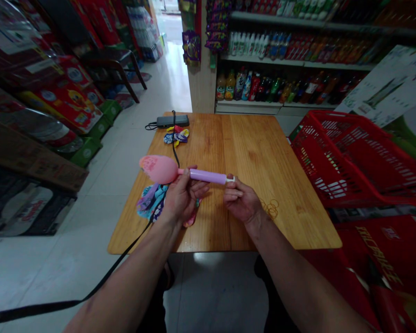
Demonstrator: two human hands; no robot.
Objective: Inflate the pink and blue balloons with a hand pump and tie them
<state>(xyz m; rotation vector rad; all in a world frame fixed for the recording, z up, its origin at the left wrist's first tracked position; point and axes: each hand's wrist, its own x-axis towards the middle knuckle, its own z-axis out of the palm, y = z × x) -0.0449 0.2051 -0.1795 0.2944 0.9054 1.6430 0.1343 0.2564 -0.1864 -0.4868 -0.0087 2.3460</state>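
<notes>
1. Fingers (198, 187) of the left hand (178, 200), head view, pinch a pink patterned rubber balloon (159, 169) by its neck over the brown wooden desk (246, 148).
2. Right hand (241, 201) grips the white handle (230, 179) of a lilac plastic cylindrical pump (208, 175).

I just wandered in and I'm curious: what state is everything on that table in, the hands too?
Pink balloon: partly inflated, neck on the pump
Purple pump: held level, handle apparently pushed nearly in
Left hand: palm up, thumb over the balloon's neck
Right hand: closed on the pump's handle
Near balloons: uninflated, heaped
Far balloons: uninflated, bunched
Rubber bands: loose
Grey device: lying flat; on or off, can't tell
</notes>
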